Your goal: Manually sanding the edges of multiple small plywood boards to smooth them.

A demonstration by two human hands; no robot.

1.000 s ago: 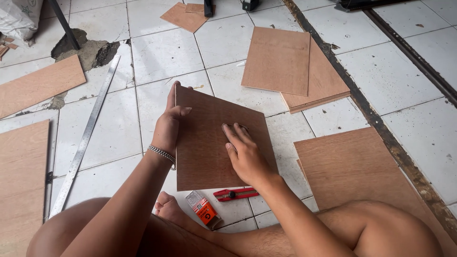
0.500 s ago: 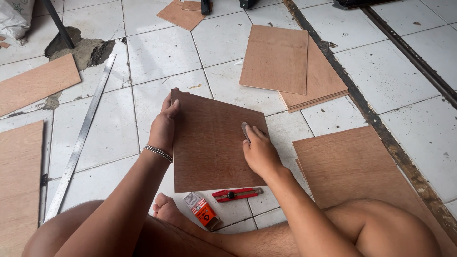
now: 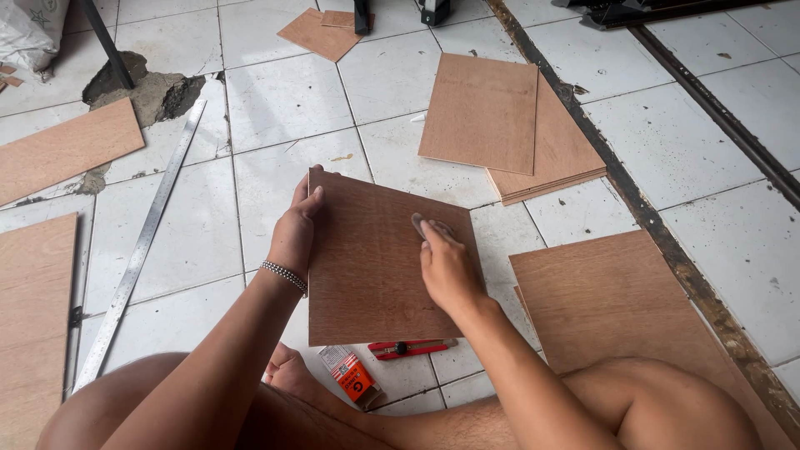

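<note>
The left hand (image 3: 293, 237) gripped the panel's (image 3: 375, 267) left edge, tilted above the floor (image 3: 275, 108). The right hand's (image 3: 446, 267) fingers pressed a small sanding pad against its top-right; most of the face looked unworked.

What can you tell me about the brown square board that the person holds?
The brown square plywood board is thin and flat, with fine wood grain and straight edges. It is tilted up toward the person, above the white tiled floor. The left hand grips its left edge near the top corner; the right hand presses a small piece against its face.
</note>
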